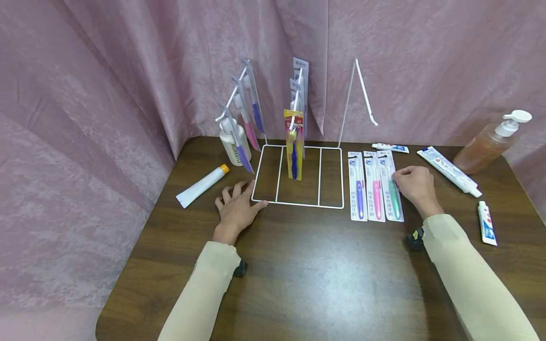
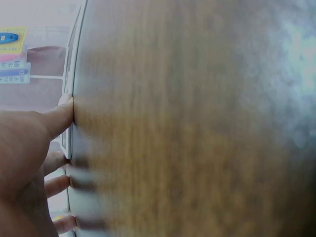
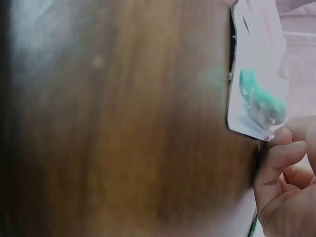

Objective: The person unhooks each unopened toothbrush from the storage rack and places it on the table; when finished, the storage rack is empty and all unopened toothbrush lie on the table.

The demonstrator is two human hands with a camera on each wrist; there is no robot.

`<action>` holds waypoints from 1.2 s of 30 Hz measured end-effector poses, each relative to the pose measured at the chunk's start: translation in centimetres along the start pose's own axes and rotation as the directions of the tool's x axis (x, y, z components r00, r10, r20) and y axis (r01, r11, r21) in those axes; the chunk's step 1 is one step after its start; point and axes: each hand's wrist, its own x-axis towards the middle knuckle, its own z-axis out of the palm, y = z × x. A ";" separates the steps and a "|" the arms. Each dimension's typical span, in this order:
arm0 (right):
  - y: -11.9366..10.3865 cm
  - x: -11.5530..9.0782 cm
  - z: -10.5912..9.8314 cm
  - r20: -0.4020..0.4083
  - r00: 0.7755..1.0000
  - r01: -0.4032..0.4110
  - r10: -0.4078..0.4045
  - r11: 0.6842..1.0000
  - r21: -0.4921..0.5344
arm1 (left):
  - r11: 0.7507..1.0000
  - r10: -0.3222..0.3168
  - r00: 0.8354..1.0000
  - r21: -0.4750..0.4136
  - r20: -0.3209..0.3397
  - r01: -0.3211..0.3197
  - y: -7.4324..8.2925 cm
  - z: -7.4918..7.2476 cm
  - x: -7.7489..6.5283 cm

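A white wire rack [image 1: 298,204] stands on the table. Spread over its front left corner is my left hand [image 1: 238,208], its thumb touching the frame's wire. To the rack's right lie three packaged toothbrushes side by side: a purple one [image 1: 359,199], a pink one [image 1: 377,196] and a green one [image 1: 394,199]. My right hand [image 1: 414,186] pinches the right edge of the green toothbrush's pack, which also shows in the right wrist view, fingers curled. Packaged purple and pink toothbrushes [image 1: 250,135] hang from the rack's left hook; on the middle one, a yellow pack [image 1: 294,163] hangs in front.
A white tube with an orange cap [image 1: 202,185] and a white bottle [image 1: 232,149] stand or lie at the left. Toothpaste tubes [image 1: 450,170] and an amber pump bottle [image 1: 486,147] are at the right. The rack's right hook [image 1: 366,92] juts forward. A pink curtain [image 1: 384,38] hangs behind.
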 end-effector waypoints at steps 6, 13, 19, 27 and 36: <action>0.0 -0.1 0.0 -0.019 1.000 0.021 -0.020 0.998 0.054 | 1.000 -0.002 1.000 0.010 0.000 0.002 0.2 -0.2 -0.2; -0.1 -0.1 0.1 -0.012 0.999 0.036 -0.035 0.997 0.062 | 1.000 0.001 1.000 0.013 -0.002 -0.001 0.0 -0.1 -0.2; 0.0 -0.1 0.2 -0.012 1.000 0.028 -0.027 0.997 0.065 | 1.000 0.004 1.000 -0.020 0.006 -0.004 -0.7 0.3 0.5; -0.1 -0.3 0.2 -0.017 1.000 0.016 -0.015 0.997 0.070 | 1.000 0.007 1.000 -0.015 0.008 -0.007 -0.9 0.5 0.9; -0.2 -0.5 0.1 -0.066 0.998 0.011 -0.007 0.998 0.054 | 1.000 -0.006 1.000 -0.009 0.024 0.006 -0.8 0.4 0.8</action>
